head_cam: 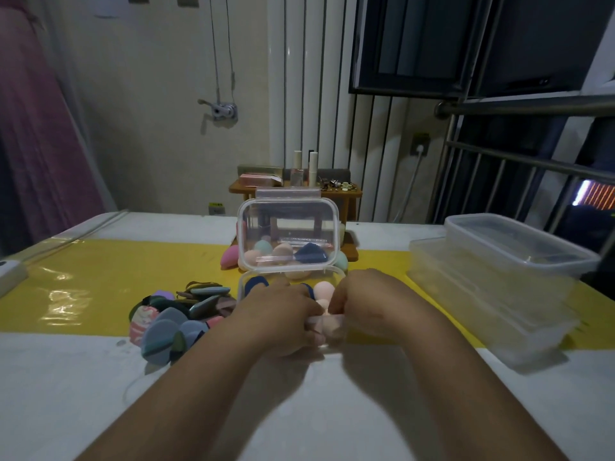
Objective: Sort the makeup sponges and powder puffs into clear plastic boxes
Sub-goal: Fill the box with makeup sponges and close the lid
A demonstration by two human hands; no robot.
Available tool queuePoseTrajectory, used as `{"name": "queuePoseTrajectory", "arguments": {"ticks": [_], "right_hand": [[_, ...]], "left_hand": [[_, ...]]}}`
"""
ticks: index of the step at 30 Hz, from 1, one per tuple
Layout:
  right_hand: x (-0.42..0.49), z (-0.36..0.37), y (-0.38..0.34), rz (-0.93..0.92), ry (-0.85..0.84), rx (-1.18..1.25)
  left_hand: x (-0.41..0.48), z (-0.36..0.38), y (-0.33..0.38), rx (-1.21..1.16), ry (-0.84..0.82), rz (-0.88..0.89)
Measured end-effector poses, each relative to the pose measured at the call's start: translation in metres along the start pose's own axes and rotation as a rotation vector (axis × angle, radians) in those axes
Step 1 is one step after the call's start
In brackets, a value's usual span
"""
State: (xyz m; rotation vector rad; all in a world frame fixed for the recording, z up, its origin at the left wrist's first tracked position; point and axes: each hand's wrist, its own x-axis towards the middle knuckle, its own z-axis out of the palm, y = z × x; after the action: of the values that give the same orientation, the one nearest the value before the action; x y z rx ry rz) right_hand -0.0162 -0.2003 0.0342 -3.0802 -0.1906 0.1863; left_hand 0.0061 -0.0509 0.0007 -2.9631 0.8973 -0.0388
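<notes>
Both hands meet at the near edge of the small clear box (242, 289). The left hand (283, 314) and the right hand (369, 304) have their fingers curled over its front rim and grip it from either side, knuckles almost touching. The lid (289, 224) stands upright on the far side of the hands. Between and just beyond the fingers, inside the box, lie a peach sponge (324, 289) and a dark blue puff (254, 282); more sponges show through the lid, but whether they sit in the box or behind it I cannot tell. A pile of puffs (173, 321) in blue, green, purple and pink lies just left of the left hand. A pink sponge (229, 257) rests beyond that hand, beside the lid. Well to the right of the right hand sit two big clear boxes (499, 284), stacked. All of it rests on a white surface (66, 377) crossed by a yellow strip (116, 261)
</notes>
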Motion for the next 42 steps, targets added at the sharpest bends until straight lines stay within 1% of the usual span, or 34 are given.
{"name": "queuePoseTrajectory", "arguments": {"ticks": [3, 5, 8, 11, 14, 16, 20, 24, 28, 32, 35, 38, 40, 42], "right_hand": [[-0.008, -0.002, 0.006, -0.01, 0.045, 0.148], [-0.011, -0.005, 0.007, -0.009, 0.032, 0.173], [-0.009, -0.008, 0.004, 0.047, -0.015, 0.062], [-0.006, -0.007, -0.004, 0.045, -0.028, -0.086], [-0.005, -0.009, -0.014, 0.051, -0.085, -0.162], [-0.005, -0.012, -0.018, 0.054, -0.103, -0.187], [-0.004, -0.009, -0.013, 0.037, -0.07, -0.16], [-0.006, -0.005, -0.004, 0.005, -0.04, -0.045], [-0.01, -0.004, 0.002, -0.011, 0.029, 0.082], [-0.002, 0.005, 0.011, 0.064, 0.233, 0.263], [0.006, 0.013, 0.014, 0.089, 0.374, 0.5], [0.014, 0.022, 0.014, 0.142, 0.52, 0.723], [0.02, 0.028, 0.013, 0.148, 0.516, 0.842], [0.027, 0.035, 0.013, 0.149, 0.433, 0.905]], "left_hand": [[0.0, -0.001, 0.002, 0.013, 0.008, 0.002], [0.001, 0.0, 0.002, 0.02, 0.012, 0.004], [0.002, 0.002, 0.0, 0.012, 0.003, 0.0], [0.004, 0.003, -0.003, -0.003, 0.023, 0.01], [0.005, 0.003, -0.004, -0.024, 0.015, 0.02], [0.005, 0.003, -0.005, -0.024, 0.008, 0.022], [0.004, 0.005, -0.005, -0.036, 0.024, 0.033], [0.001, 0.005, -0.005, -0.08, 0.102, 0.015], [-0.003, 0.002, -0.01, -0.207, 0.172, -0.036], [-0.008, -0.003, -0.017, -0.26, 0.166, -0.047], [-0.009, 0.001, -0.02, -0.294, 0.164, -0.029], [-0.007, 0.003, -0.023, -0.298, 0.207, -0.011], [-0.009, 0.001, -0.023, -0.389, 0.234, -0.032], [-0.01, 0.0, -0.022, -0.555, 0.269, -0.071]]}}
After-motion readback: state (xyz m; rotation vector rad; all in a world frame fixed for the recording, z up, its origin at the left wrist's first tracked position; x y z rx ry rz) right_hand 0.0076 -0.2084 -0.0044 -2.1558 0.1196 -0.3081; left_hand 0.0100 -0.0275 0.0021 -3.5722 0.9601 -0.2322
